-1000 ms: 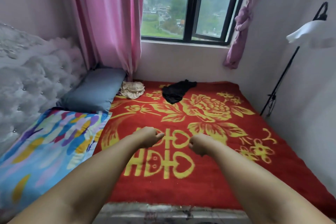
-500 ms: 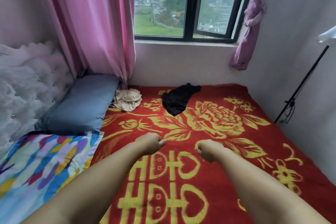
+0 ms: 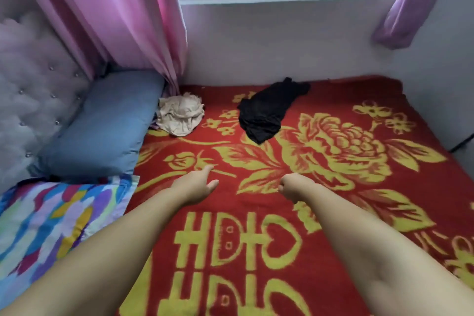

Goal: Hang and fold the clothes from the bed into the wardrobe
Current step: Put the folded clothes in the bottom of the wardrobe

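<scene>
Head | crumpled black garment (image 3: pixel 269 110) | wrinkled beige garment (image 3: pixel 180 114) | woolly red blanket (image 3: pixel 333 213)

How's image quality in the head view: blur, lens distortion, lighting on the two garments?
Head view: soft even daylight from the window, no glare or hard shadows; wide-angle stretch bends the wall edges and swells the forearms; slight motion softness on the left hand and right hand. The crumpled beige garment shows its folds, while the crumpled black garment reads as a near-featureless dark patch on the red and gold blanket.

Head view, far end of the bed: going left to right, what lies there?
Plain blue pillow → crumpled beige garment → crumpled black garment, all on the red blanket with yellow flowers.
</scene>
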`<action>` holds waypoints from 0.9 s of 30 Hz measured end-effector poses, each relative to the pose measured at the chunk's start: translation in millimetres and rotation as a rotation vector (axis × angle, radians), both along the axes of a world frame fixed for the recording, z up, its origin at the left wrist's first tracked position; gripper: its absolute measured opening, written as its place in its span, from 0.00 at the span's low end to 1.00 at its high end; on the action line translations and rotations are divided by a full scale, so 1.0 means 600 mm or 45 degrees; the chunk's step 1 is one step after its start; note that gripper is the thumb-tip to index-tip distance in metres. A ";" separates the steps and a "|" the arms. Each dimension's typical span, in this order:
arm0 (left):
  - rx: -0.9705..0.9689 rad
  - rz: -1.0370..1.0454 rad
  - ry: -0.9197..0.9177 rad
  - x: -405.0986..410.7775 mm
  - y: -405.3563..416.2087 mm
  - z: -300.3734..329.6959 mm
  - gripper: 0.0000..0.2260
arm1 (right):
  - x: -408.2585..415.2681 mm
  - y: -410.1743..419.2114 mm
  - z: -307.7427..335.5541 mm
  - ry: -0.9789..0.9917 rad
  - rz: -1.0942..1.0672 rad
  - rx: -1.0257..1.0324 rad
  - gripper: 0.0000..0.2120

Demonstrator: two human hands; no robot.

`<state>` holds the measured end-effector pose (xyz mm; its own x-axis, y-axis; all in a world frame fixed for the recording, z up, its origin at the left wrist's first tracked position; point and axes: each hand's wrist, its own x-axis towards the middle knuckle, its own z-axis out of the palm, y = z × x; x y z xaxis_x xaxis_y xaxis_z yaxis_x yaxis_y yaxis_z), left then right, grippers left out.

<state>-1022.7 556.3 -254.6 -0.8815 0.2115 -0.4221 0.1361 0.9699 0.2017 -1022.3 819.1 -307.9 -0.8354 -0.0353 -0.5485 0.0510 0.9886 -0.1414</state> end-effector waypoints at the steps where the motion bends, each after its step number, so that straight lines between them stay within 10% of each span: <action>1: -0.004 -0.009 -0.031 -0.026 0.022 -0.032 0.24 | -0.024 0.015 -0.031 -0.029 -0.006 -0.002 0.12; 16: -0.006 -0.051 -0.008 -0.395 0.226 -0.488 0.22 | -0.209 0.104 -0.599 0.193 -0.027 -0.046 0.26; 27: -0.087 -0.051 0.309 -0.582 0.378 -0.649 0.32 | -0.193 0.102 -0.663 0.646 -0.058 -0.001 0.27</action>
<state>-1372.0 783.2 -644.0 -0.9504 0.2263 -0.2134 0.2109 0.9731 0.0929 -1137.8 880.4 -705.9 -0.9973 0.0068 -0.0729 0.0185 0.9869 -0.1604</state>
